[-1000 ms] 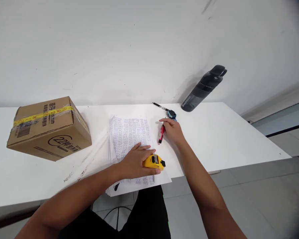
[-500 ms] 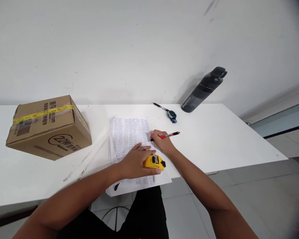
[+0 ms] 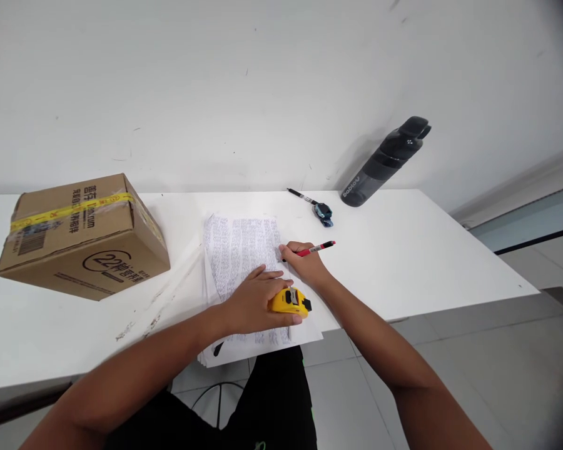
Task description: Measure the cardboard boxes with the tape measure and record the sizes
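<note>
Pinching the red-and-black pen (image 3: 322, 246) with the fingers of the right hand (image 3: 312, 269) at the right edge of the handwritten sheets (image 3: 244, 244)! Gripping the yellow tape measure (image 3: 281, 304) over their lower right with the left hand (image 3: 249, 306), possibly risking skewing loose sheets by bearing down unevenly.

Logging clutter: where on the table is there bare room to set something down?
Most room: the table bounded by right hand, bottle and right edge. A smaller, smudged patch lies between box and papers. Crowded: the papers' right side, with left hand, tape measure, red pen.
</note>
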